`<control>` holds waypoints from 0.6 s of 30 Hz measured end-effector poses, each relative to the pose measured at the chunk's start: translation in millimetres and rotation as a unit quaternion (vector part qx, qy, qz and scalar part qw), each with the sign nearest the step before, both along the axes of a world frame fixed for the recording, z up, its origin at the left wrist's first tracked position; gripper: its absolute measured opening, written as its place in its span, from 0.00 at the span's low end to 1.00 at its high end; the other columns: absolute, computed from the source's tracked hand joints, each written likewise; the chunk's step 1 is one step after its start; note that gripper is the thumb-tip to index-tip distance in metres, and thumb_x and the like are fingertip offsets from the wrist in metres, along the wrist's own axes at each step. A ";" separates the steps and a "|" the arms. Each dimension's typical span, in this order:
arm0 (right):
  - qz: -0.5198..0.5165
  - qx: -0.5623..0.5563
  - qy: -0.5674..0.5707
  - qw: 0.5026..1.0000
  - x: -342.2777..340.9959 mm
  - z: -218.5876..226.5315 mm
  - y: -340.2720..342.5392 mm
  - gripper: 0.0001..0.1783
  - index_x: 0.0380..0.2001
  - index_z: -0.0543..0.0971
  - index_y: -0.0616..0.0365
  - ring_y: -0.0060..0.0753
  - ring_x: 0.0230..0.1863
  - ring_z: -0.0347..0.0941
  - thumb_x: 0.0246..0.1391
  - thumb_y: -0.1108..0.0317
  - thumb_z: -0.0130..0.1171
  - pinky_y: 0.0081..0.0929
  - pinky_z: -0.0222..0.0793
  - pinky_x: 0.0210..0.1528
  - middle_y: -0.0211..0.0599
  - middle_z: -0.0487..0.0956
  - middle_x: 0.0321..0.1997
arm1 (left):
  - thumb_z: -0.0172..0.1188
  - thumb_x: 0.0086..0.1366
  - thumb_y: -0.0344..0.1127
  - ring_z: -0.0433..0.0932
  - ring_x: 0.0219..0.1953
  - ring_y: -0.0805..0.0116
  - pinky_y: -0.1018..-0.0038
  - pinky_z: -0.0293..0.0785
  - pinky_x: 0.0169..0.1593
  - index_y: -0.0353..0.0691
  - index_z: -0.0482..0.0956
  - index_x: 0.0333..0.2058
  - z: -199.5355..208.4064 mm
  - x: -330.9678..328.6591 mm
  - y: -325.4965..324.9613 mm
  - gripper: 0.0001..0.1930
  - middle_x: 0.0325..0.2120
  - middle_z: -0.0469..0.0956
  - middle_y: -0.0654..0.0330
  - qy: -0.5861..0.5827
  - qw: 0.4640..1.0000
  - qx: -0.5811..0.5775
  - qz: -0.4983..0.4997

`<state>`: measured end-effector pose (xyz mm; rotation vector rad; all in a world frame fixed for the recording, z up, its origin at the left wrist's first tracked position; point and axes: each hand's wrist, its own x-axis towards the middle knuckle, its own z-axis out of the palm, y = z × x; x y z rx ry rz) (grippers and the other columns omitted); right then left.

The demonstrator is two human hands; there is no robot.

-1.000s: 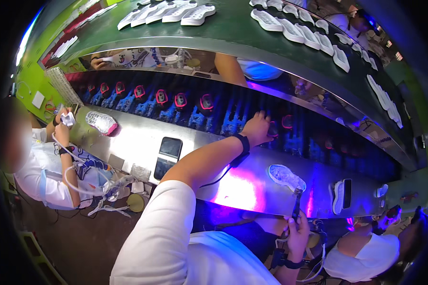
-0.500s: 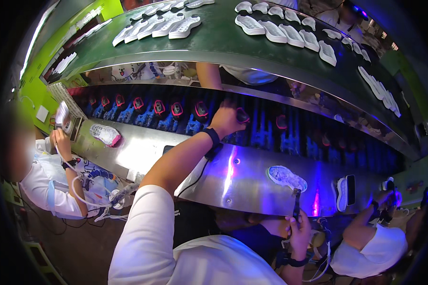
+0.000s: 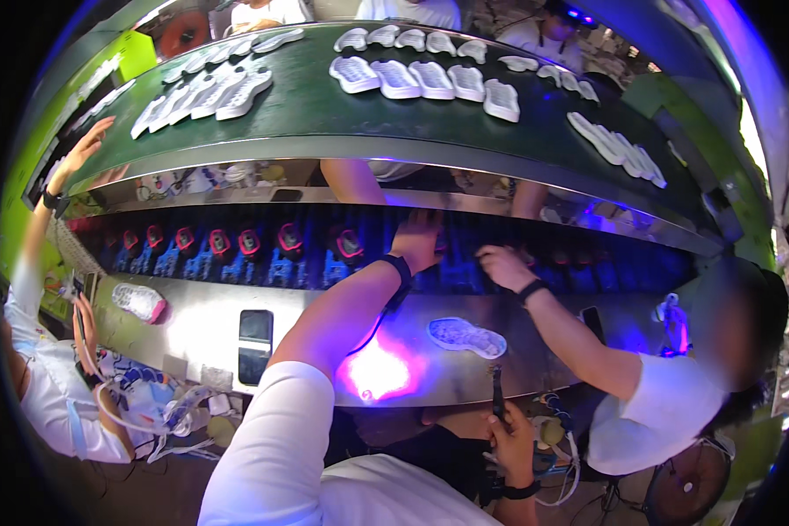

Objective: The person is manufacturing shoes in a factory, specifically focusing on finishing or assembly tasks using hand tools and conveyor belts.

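My left hand (image 3: 419, 241) reaches into the dark trough (image 3: 307, 276). Its fingers look closed round a dark shoe upper (image 3: 441, 244), though dim light blurs the grip. Low in the picture, my right hand (image 3: 511, 438) grips a thin brush (image 3: 498, 394) with a dark handle, its bristle end pointing up. Just beyond the bristles lies a white shoe sole (image 3: 467, 337), hollow side up, on the metal bench (image 3: 394, 320). No contact shows between brush and sole.
More dark shoe uppers (image 3: 249, 242) with pink edges line the trough. White soles (image 3: 430, 80) sit in rows on the green shelf (image 3: 298, 123). A phone (image 3: 255, 346) lies on the bench. Co-workers flank me; the right one's hand (image 3: 504, 266) is over the trough.
The view has shifted, so bench and soles sit further left. The right co-worker has stretched an arm to the trough; the left one reaches up to the shelf. My right hand still holds the brush.
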<state>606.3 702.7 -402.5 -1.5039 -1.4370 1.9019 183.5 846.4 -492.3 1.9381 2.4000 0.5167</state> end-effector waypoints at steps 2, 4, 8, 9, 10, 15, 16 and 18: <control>-0.023 -0.002 0.009 1.000 4.9 3.3 -3.5 0.19 0.57 0.75 0.62 0.15 0.25 0.71 0.65 0.73 0.60 0.15 0.65 0.24 0.33 0.84 0.39 | 0.79 0.42 0.42 0.70 0.61 0.41 0.53 0.76 0.58 0.35 0.64 0.66 -29.0 3.8 5.5 0.52 0.58 0.68 0.43 -0.013 1.000 -0.012 0.016; -0.036 0.000 0.014 0.999 11.5 4.5 -5.0 0.18 0.57 0.76 0.64 0.15 0.24 0.70 0.64 0.74 0.60 0.15 0.64 0.24 0.34 0.83 0.39 | 0.78 0.43 0.42 0.69 0.60 0.39 0.54 0.71 0.64 0.38 0.70 0.63 -44.2 2.6 7.0 0.46 0.57 0.68 0.42 -0.036 0.996 -0.056 0.058; -0.023 -0.019 0.006 1.000 23.5 -4.3 -9.0 0.18 0.56 0.79 0.62 0.14 0.24 0.72 0.64 0.68 0.64 0.16 0.66 0.25 0.28 0.82 0.31 | 0.78 0.42 0.42 0.70 0.60 0.40 0.55 0.71 0.64 0.37 0.73 0.59 -10.1 3.8 -32.0 0.43 0.58 0.69 0.43 -0.095 0.994 -0.027 0.046; -0.019 -0.009 -0.002 1.000 23.8 -8.8 -8.0 0.19 0.55 0.79 0.62 0.14 0.24 0.71 0.64 0.67 0.64 0.16 0.66 0.24 0.28 0.81 0.29 | 0.78 0.43 0.42 0.70 0.61 0.41 0.55 0.71 0.64 0.36 0.74 0.59 10.0 7.2 -48.1 0.42 0.59 0.69 0.44 -0.106 0.994 -0.020 0.031; -0.015 0.000 -0.009 1.000 22.8 -12.6 -7.6 0.19 0.55 0.80 0.63 0.13 0.23 0.71 0.64 0.67 0.64 0.17 0.66 0.24 0.28 0.80 0.27 | 0.78 0.43 0.42 0.69 0.61 0.42 0.56 0.71 0.65 0.36 0.74 0.59 29.7 9.7 -66.7 0.42 0.60 0.69 0.45 -0.116 0.993 -0.014 0.017; 0.022 0.077 -0.007 0.997 13.2 -38.5 1.8 0.24 0.57 0.80 0.65 0.23 0.32 0.77 0.63 0.62 0.67 0.27 0.74 0.37 0.37 0.83 0.37 | 0.72 0.46 0.39 0.70 0.64 0.44 0.56 0.72 0.65 0.37 0.73 0.61 93.0 38.4 -195.3 0.40 0.64 0.66 0.46 -0.123 0.962 -0.110 -0.218; 0.023 0.110 0.021 0.993 10.9 -47.0 3.4 0.24 0.57 0.80 0.65 0.25 0.36 0.78 0.63 0.62 0.67 0.28 0.75 0.42 0.38 0.83 0.39 | 0.68 0.47 0.35 0.71 0.63 0.43 0.56 0.74 0.63 0.38 0.73 0.60 112.1 47.1 -211.4 0.38 0.62 0.67 0.46 -0.112 0.948 -0.152 -0.257; 0.044 0.155 -0.003 0.987 7.5 -66.9 1.7 0.24 0.57 0.80 0.65 0.27 0.43 0.78 0.62 0.64 0.67 0.29 0.74 0.49 0.39 0.82 0.41 | 0.64 0.52 0.30 0.72 0.60 0.44 0.56 0.74 0.63 0.38 0.72 0.60 127.8 63.4 -237.7 0.33 0.59 0.70 0.46 -0.116 0.952 -0.145 -0.245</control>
